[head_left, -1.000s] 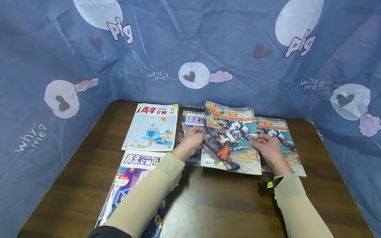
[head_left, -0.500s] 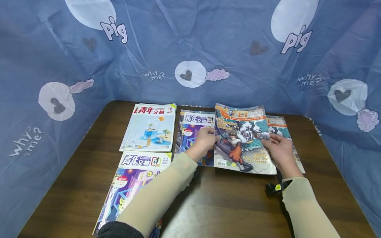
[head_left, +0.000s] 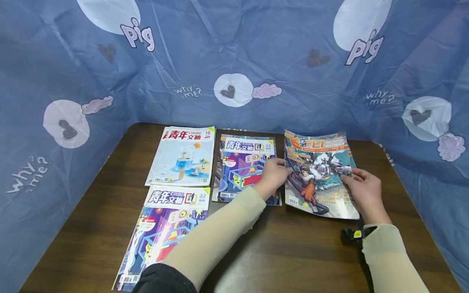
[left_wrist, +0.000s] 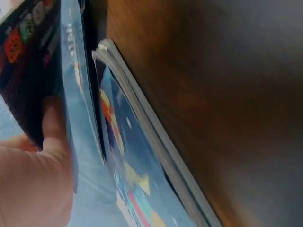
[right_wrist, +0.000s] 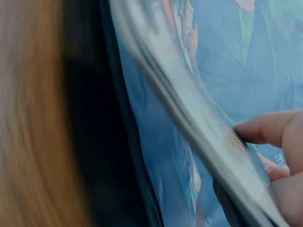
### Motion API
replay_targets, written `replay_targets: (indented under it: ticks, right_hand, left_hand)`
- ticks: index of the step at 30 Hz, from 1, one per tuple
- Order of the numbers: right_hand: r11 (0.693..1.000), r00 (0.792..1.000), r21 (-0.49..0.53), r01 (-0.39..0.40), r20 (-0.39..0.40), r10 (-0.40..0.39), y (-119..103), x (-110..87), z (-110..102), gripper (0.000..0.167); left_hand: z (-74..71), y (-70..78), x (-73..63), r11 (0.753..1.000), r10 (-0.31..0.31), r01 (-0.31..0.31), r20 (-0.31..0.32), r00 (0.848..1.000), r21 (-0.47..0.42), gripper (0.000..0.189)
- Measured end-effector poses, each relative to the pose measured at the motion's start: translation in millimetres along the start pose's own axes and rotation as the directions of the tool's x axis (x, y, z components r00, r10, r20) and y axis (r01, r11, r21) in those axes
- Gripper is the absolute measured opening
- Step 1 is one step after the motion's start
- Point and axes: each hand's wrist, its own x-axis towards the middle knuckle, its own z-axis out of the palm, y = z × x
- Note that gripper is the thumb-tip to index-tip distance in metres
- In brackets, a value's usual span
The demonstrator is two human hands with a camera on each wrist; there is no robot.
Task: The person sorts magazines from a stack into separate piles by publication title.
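Observation:
Both hands hold a magazine with an orange title and an armoured figure on its cover. My left hand pinches its left edge, the thumb on the cover in the left wrist view. At the right edge my right hand grips it, thumb in front. In the right wrist view the held magazine bows and stands apart from a dark cover below. Beneath it, mostly hidden, lies another magazine. Left of it is a purple-covered magazine on top of another one.
At the back left, a white magazine with a beach picture overlaps another. In front of it lies a second purple magazine, partly under the left sleeve. The brown table meets a blue printed cloth behind.
Both hands have carried the held magazine to the right, over the magazine lying there. The middle purple magazine is now more fully in sight.

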Motion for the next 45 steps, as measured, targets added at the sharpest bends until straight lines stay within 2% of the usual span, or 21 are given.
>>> replay_targets:
  ticks: [3, 8, 13, 19, 24, 28, 32, 34, 36, 38, 41, 45]
  right_hand:
    - [1.000, 1.000, -0.001, -0.013, -0.019, 0.013, 4, 3.1, -5, 0.060]
    - [1.000, 0.998, -0.017, -0.020, -0.052, 0.019, 8, 9.9, -12, 0.056]
    - [0.999, 0.996, -0.014, -0.043, -0.080, 0.042, 11, 12.1, -20, 0.055]
    - [0.998, 0.993, -0.012, -0.064, -0.098, 0.063, 13, 15.5, -31, 0.057]
    - [0.997, 0.992, -0.005, -0.078, -0.101, 0.077, 13, 20.2, -34, 0.058]
    - [0.997, 0.993, 0.003, -0.071, -0.096, 0.071, 17, 24.5, -34, 0.056]
    - [0.997, 0.994, 0.013, -0.077, -0.078, 0.077, 21, 28.2, -33, 0.056]
    - [0.997, 0.994, 0.005, -0.080, -0.075, 0.080, 24, 29.8, -32, 0.057]
    - [0.996, 0.994, -0.019, -0.086, -0.074, 0.084, 25, 31.1, -32, 0.058]
    - [0.995, 0.993, -0.046, -0.094, -0.071, 0.090, 26, 32.0, -32, 0.059]
    - [0.991, 0.992, -0.078, -0.111, -0.061, 0.107, 26, 31.9, -33, 0.062]
    - [0.990, 0.992, -0.089, -0.112, -0.072, 0.106, 27, 30.8, -32, 0.062]
  left_hand:
    - [6.6, -1.5, -0.9, 1.000, 0.009, -0.009, 0.051, 0.999, 0.004, 0.038]
    - [17.0, -6.0, -1.0, 1.000, -0.007, 0.009, 0.113, 0.994, -0.016, 0.046]
    - [28.2, -5.5, -1.9, 1.000, 0.018, -0.017, 0.084, 0.996, -0.008, 0.038]
    - [36.7, -2.6, 0.9, 0.996, 0.037, -0.042, 0.061, 0.997, 0.084, 0.030]
    - [36.6, -3.0, 4.0, 0.969, 0.077, -0.090, 0.065, 0.995, 0.229, 0.025]
    - [35.9, -3.2, 5.8, 0.935, 0.136, -0.151, 0.070, 0.988, 0.319, 0.022]
    - [37.0, -4.0, 7.9, 0.893, 0.161, -0.169, 0.056, 0.985, 0.417, 0.023]
    - [37.8, -4.5, 9.4, 0.872, 0.149, -0.161, 0.064, 0.987, 0.462, 0.028]
    - [38.3, -4.1, 10.3, 0.867, 0.109, -0.135, 0.082, 0.991, 0.479, 0.033]
    - [38.0, -2.4, 10.3, 0.872, 0.056, -0.097, 0.099, 0.994, 0.480, 0.039]
    - [36.7, 1.5, 7.4, 0.885, -0.027, -0.040, 0.136, 0.990, 0.464, 0.036]
    - [35.0, 5.3, 2.4, 0.885, -0.064, -0.016, 0.157, 0.986, 0.464, 0.021]
